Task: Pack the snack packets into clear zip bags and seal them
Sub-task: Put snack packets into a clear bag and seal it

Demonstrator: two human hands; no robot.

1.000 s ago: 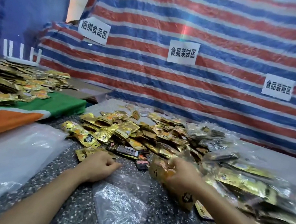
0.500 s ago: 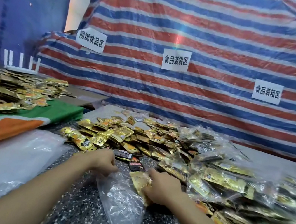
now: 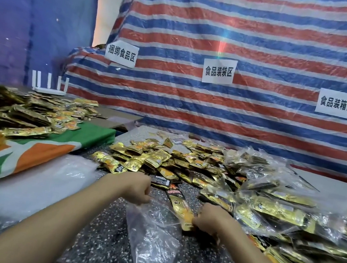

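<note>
Left hand point(image 3: 136, 190) pinches the mouth of the clear zip bag point(image 3: 151, 237), which lies crumpled on the speckled table point(image 3: 99, 247). Right hand point(image 3: 211, 219) grips a gold packet point(image 3: 181, 207) right at that opening. Loose packets point(image 3: 163, 161) sprawl just beyond the hands, filled bags point(image 3: 280, 212) heap up on the right, a green-and-orange cloth point(image 3: 39, 155) lies on the left, and a striped tarp point(image 3: 250, 41) hangs at the far side.
</note>
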